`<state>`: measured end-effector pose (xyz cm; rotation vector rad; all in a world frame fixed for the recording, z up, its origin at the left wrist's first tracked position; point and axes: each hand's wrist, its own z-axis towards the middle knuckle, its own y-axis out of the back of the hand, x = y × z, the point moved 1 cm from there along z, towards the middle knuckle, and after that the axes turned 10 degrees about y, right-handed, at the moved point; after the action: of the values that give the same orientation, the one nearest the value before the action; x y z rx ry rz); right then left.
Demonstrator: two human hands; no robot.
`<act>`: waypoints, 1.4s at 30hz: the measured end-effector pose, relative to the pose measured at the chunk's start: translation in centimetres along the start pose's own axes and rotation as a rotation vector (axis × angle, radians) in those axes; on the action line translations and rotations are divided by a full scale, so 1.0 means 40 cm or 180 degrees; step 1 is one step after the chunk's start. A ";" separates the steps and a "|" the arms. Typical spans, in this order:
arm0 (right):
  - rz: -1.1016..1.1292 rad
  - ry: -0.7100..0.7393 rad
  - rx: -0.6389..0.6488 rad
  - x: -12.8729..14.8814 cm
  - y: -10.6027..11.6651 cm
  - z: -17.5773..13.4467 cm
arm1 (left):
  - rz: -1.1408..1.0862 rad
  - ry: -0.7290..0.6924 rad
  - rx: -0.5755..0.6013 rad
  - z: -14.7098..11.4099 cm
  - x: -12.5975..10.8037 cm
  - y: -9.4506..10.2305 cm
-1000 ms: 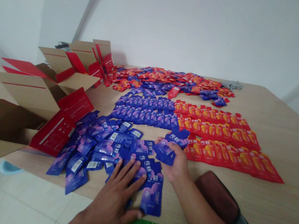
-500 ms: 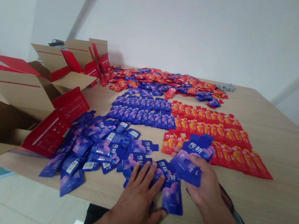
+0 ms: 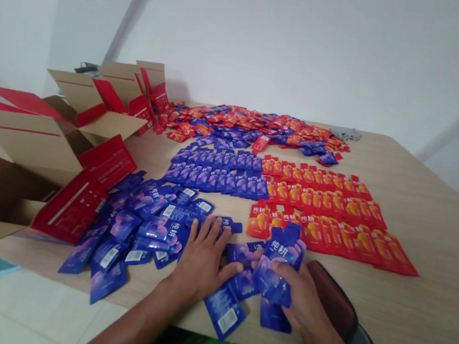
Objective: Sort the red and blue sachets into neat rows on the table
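My right hand (image 3: 300,289) is closed around a small stack of purple sachets (image 3: 278,262), their printed fronts facing up. My left hand (image 3: 204,259) lies flat with fingers stretched over purple sachets at the right side of a loose pile (image 3: 154,224). Between my hands, a few purple sachets (image 3: 249,251) overlap on the table. One barcode-side-up sachet (image 3: 225,315) lies close to the front edge, below my left thumb. Another purple sachet (image 3: 276,316) shows under the held stack.
Rows of purple sachets (image 3: 217,179) and orange-red sachets (image 3: 330,200) lie across the table's middle. Behind them spreads a mixed heap (image 3: 255,123). Open cardboard boxes (image 3: 28,138) stand at the left. A dark zip case (image 3: 335,301) lies beside my right forearm.
My left hand has moved left and away from me, uncovering a barcode-side-up sachet. My right hand, with its stack, has shifted slightly left and down, off the orange-red row.
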<state>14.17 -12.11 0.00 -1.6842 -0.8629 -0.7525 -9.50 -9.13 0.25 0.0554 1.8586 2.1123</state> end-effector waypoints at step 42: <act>0.0402 0.0221 0.0183 -0.005 -0.141 0.161 | -0.3550 0.1029 0.1382 0.272 -0.017 0.023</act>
<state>9.77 -4.85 1.11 -1.6358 -0.7165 -0.6898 -6.42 1.02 2.89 -1.0133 1.7967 0.9738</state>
